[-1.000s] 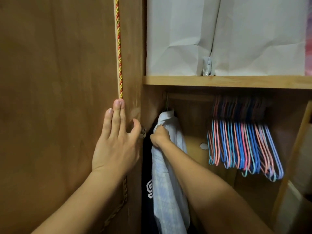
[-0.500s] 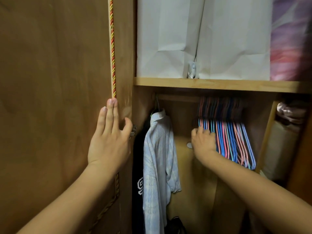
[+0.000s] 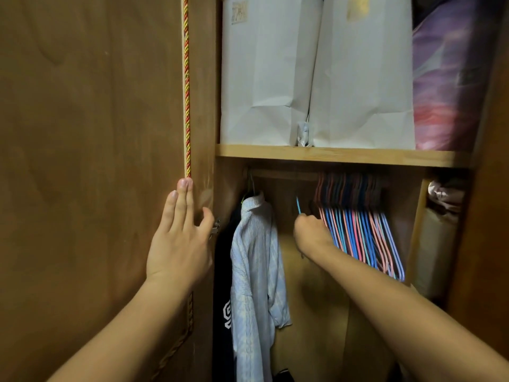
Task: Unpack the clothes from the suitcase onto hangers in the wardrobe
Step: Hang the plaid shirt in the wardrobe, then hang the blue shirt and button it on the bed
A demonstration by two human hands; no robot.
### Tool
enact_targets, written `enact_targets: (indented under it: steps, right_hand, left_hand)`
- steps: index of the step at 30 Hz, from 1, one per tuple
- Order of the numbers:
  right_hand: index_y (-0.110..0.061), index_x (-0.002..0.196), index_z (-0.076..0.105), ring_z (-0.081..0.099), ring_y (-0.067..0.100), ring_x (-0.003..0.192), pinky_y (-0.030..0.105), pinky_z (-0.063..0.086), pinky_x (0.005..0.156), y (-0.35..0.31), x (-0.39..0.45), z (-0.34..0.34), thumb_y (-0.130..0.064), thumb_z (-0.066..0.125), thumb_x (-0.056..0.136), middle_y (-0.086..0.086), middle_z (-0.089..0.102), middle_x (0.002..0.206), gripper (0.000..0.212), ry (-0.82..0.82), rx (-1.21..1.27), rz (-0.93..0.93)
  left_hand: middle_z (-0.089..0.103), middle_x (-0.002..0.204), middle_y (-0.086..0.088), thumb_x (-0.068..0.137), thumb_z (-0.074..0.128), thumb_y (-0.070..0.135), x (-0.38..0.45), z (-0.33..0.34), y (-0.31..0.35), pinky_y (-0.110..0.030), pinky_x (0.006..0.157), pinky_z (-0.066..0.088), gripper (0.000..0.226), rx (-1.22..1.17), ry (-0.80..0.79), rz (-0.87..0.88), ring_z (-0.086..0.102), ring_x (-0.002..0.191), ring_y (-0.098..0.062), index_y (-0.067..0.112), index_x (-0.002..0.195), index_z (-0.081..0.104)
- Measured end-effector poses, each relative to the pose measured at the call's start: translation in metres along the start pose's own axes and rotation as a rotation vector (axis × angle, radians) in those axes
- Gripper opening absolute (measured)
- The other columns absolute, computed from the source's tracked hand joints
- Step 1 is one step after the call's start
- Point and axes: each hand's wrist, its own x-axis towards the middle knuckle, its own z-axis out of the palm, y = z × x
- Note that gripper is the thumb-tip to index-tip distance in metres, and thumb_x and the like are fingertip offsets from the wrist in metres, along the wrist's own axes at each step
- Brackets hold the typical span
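A left hand (image 3: 179, 238) presses flat, fingers straight, against a wooden wardrobe door (image 3: 91, 161). The right hand (image 3: 311, 232) grips a blue hanger (image 3: 298, 205) beside a bunch of coloured hangers (image 3: 363, 230), right of a hanging pale shirt (image 3: 256, 257).

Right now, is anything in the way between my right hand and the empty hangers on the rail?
Nothing visible is. The right hand is already at the left end of the bunch of empty hangers, gripping a blue hanger pulled apart from the bunch. The light blue shirt hangs off to the left, clear of it.
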Motion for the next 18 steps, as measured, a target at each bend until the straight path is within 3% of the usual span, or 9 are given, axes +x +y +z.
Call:
enact_targets:
  steps: [4, 8, 13, 16, 18]
  right_hand:
    - [-0.002, 0.114, 0.057, 0.062, 0.044, 0.105, 0.043, 0.051, 0.081, -0.012, -0.020, 0.007, -0.003, 0.047, 0.093, 0.021, 0.066, 0.113, 0.023, 0.012, 0.054, -0.033]
    - [-0.004, 0.113, 0.057, 0.064, 0.044, 0.103, 0.044, 0.052, 0.081, -0.009, -0.072, 0.018, -0.011, 0.049, 0.093, 0.022, 0.067, 0.108, 0.022, 0.036, 0.153, 0.083]
    - [-0.009, 0.121, 0.056, 0.062, 0.044, 0.102, 0.045, 0.047, 0.079, 0.008, -0.246, 0.072, -0.019, 0.047, 0.096, 0.024, 0.066, 0.107, 0.029, -0.211, 0.279, 0.210]
    - [-0.015, 0.126, 0.056, 0.064, 0.044, 0.096, 0.048, 0.047, 0.075, 0.019, -0.400, 0.116, -0.022, 0.050, 0.096, 0.022, 0.070, 0.103, 0.032, -0.331, 0.368, 0.374]
    - [-0.015, 0.119, 0.059, 0.065, 0.042, 0.095, 0.046, 0.047, 0.074, 0.021, -0.505, 0.130, -0.019, 0.051, 0.095, 0.019, 0.071, 0.099, 0.026, -0.414, 0.420, 0.571]
  left_hand:
    - [-0.010, 0.154, -0.046, 0.089, 0.042, 0.031, -0.002, -0.002, 0.001, -0.055, 0.125, -0.004, 0.054, 0.021, -0.033, 0.005, -0.013, 0.150, -0.051, 0.010, 0.137, 0.052]
    - [-0.004, 0.156, -0.045, 0.091, 0.046, 0.029, -0.008, -0.011, 0.004, -0.054, 0.124, -0.005, 0.042, -0.008, -0.055, 0.008, -0.007, 0.151, -0.050, 0.010, 0.126, 0.058]
    - [0.008, 0.162, -0.034, 0.080, 0.061, 0.031, -0.061, -0.007, 0.045, -0.055, 0.123, 0.000, 0.045, -0.384, -0.113, -0.032, 0.001, 0.152, -0.048, 0.014, 0.121, 0.061]
    - [0.039, 0.147, -0.030, 0.074, 0.058, 0.030, -0.141, -0.003, 0.108, -0.053, 0.115, 0.024, 0.046, -0.750, -0.187, 0.025, 0.034, 0.139, -0.047, 0.012, 0.115, 0.062]
    - [0.053, 0.129, -0.022, 0.077, 0.052, 0.028, -0.215, -0.003, 0.155, -0.051, 0.101, 0.043, 0.043, -1.002, -0.454, 0.044, 0.051, 0.119, -0.043, 0.013, 0.115, 0.063]
